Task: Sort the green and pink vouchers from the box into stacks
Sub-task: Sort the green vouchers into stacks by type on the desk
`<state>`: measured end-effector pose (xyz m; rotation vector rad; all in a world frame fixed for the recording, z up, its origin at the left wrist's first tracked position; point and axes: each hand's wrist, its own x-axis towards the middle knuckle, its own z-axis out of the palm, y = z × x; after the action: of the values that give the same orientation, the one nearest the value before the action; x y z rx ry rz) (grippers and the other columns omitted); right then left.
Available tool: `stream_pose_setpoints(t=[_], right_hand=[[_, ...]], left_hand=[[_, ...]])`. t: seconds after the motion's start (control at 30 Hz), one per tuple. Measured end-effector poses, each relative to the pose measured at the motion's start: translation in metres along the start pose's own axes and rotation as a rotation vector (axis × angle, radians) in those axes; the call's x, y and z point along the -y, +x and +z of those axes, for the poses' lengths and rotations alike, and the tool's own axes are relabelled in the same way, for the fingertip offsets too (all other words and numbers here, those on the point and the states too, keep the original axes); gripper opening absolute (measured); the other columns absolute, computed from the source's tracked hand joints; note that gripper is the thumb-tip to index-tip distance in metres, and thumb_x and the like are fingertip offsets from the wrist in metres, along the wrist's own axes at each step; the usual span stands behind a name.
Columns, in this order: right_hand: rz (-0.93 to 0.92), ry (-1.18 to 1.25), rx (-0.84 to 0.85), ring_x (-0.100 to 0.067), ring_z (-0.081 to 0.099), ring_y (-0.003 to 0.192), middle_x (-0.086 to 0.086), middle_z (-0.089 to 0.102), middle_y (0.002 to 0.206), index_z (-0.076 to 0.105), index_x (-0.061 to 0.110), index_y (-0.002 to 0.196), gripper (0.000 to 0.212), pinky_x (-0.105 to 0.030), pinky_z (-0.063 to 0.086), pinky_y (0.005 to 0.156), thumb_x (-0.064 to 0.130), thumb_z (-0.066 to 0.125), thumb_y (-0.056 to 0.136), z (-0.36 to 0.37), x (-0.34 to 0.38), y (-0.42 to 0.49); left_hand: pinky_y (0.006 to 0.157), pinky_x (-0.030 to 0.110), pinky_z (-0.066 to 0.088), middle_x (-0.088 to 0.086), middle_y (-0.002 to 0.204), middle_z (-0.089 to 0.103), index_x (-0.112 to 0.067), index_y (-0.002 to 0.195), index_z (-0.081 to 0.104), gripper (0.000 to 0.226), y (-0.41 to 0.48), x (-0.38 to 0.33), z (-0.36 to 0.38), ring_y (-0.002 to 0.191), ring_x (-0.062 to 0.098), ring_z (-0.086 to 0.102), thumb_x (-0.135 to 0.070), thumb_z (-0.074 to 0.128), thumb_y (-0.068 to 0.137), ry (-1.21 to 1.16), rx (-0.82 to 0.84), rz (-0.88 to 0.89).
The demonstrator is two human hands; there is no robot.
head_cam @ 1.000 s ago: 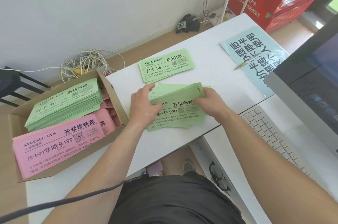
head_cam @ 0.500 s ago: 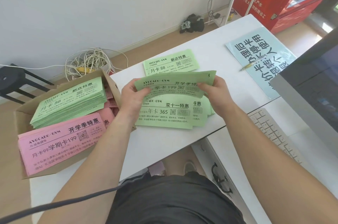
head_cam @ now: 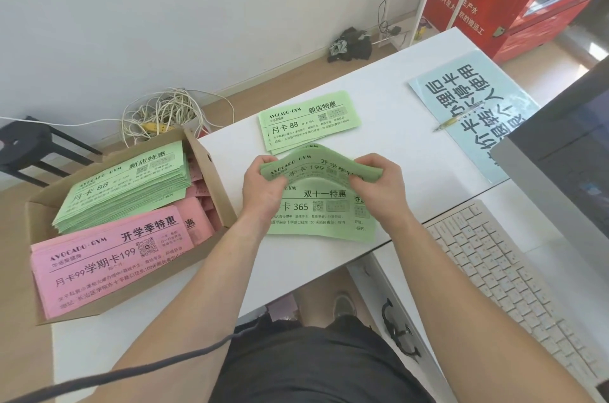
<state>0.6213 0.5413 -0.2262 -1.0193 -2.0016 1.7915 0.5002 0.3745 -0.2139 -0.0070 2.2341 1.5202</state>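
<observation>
Leftmost, an open brown cardboard box [head_cam: 138, 294] holds a stack of green paper vouchers [head_cam: 125, 191] behind a stack of pink paper vouchers [head_cam: 108, 257]. Beside it, over the white table [head_cam: 395, 106], the left hand [head_cam: 263, 195] and right hand [head_cam: 382, 188] each grip one end of a thin green voucher bundle [head_cam: 313, 163], bowing it upward above a loose green pile [head_cam: 323, 221]. Another green stack [head_cam: 306, 122] lies just beyond.

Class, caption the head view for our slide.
Sorting: left hand and right hand bend green vouchers over a desk stack.
</observation>
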Motion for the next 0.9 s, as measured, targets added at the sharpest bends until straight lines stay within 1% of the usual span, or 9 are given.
stream_pose_setpoints(t=[0.1,0.17,0.3,0.4,0.5,0.6,0.7,0.83,0.9], right_hand=[[0.002,-0.051,0.006,-0.01,0.069,0.085,0.013,0.072,0.086,0.07,0.031,0.083,0.033,-0.032,0.057,0.075,-0.002,0.064,0.084,0.002,-0.007,-0.003],[-0.005,-0.064,0.018,-0.002,0.069,0.085,0.015,0.073,0.086,0.07,0.034,0.086,0.037,-0.027,0.056,0.075,-0.001,0.063,0.085,0.002,-0.008,-0.004],[-0.033,-0.046,-0.004,0.004,0.066,0.078,0.022,0.072,0.079,0.07,0.035,0.086,0.036,-0.013,0.049,0.067,-0.001,0.065,0.086,0.0,-0.006,-0.004],[-0.021,-0.065,0.001,0.005,0.066,0.079,0.022,0.072,0.081,0.07,0.034,0.087,0.036,-0.014,0.048,0.067,-0.002,0.062,0.088,0.002,-0.009,-0.005],[-0.007,-0.074,-0.014,0.007,0.06,0.068,0.023,0.068,0.071,0.066,0.032,0.081,0.034,-0.013,0.045,0.059,-0.001,0.06,0.087,-0.001,0.002,0.002],[0.0,-0.064,-0.007,0.002,0.061,0.068,0.018,0.069,0.076,0.068,0.027,0.089,0.028,-0.018,0.048,0.059,0.001,0.06,0.087,-0.008,0.023,0.019],[0.02,-0.095,0.059,-0.003,0.069,0.091,0.014,0.074,0.098,0.069,0.022,0.111,0.036,-0.024,0.054,0.077,-0.001,0.057,0.086,-0.008,0.042,0.049],[0.102,-0.226,0.069,-0.023,0.068,0.104,-0.001,0.072,0.11,0.062,0.014,0.118,0.039,-0.039,0.056,0.089,-0.001,0.055,0.083,0.0,0.058,0.11],[0.131,-0.317,0.058,-0.028,0.066,0.105,-0.006,0.07,0.112,0.06,0.011,0.116,0.035,-0.043,0.057,0.09,-0.001,0.055,0.083,0.009,0.062,0.139]], left_hand=[[0.055,0.022,0.044,0.003,0.089,0.063,-0.022,0.095,0.054,0.031,0.0,0.004,0.004,0.072,0.017,0.056,0.007,0.055,0.085,0.009,-0.004,-0.019],[0.057,0.025,0.045,0.003,0.09,0.063,-0.023,0.095,0.052,0.032,0.0,0.004,0.004,0.075,0.019,0.057,0.008,0.055,0.085,0.006,-0.019,-0.018],[0.05,0.016,0.043,-0.003,0.088,0.062,-0.023,0.096,0.051,0.034,0.001,-0.001,0.004,0.068,0.012,0.055,0.009,0.053,0.085,0.003,-0.044,0.02],[0.059,0.023,0.046,-0.002,0.089,0.064,-0.021,0.103,0.054,0.033,0.002,0.001,0.007,0.079,0.017,0.059,0.007,0.054,0.086,0.01,-0.018,-0.035],[0.07,0.025,0.048,-0.003,0.099,0.067,-0.019,0.109,0.055,0.033,0.006,-0.008,0.006,0.091,0.014,0.062,0.005,0.053,0.088,-0.037,-0.026,-0.046],[0.079,0.031,0.05,-0.003,0.104,0.067,-0.015,0.114,0.056,0.033,0.018,-0.028,0.003,0.096,0.012,0.062,0.005,0.051,0.088,-0.08,-0.008,-0.041],[0.087,0.04,0.052,0.0,0.106,0.064,-0.013,0.121,0.052,0.035,0.046,-0.047,0.002,0.101,0.02,0.061,0.001,0.048,0.089,-0.057,0.014,-0.08],[0.069,0.028,0.049,0.001,0.109,0.062,-0.015,0.128,0.047,0.037,0.091,-0.062,0.007,0.095,0.017,0.06,-0.001,0.052,0.094,0.035,0.009,-0.051],[0.072,0.028,0.046,0.002,0.113,0.062,-0.014,0.133,0.047,0.043,0.111,-0.06,0.012,0.098,0.019,0.06,-0.002,0.056,0.094,0.085,0.002,-0.048]])
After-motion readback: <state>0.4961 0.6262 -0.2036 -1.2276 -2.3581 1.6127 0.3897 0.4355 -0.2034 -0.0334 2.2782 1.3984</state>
